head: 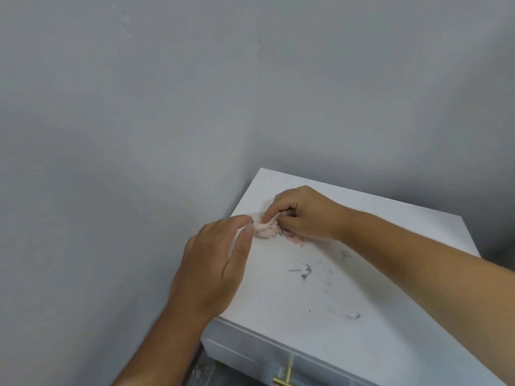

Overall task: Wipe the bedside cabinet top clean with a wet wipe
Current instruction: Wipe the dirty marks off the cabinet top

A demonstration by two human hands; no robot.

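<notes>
A white bedside cabinet top (376,288) fills the lower right, marked with grey dirt smudges (303,271) near its middle and a fainter streak (351,316) toward the front. A crumpled, dirtied wet wipe (264,227) lies on the top near its left edge. My right hand (303,213) is bunched over the wipe and grips it. My left hand (214,268) pinches the wipe's left end between thumb and forefinger. Part of the wipe is hidden under my right hand.
Grey walls (139,135) meet in a corner right behind and to the left of the cabinet. A drawer front with a brass handle (284,378) shows below the top's front edge. A strip of floor (200,371) shows at the cabinet's left.
</notes>
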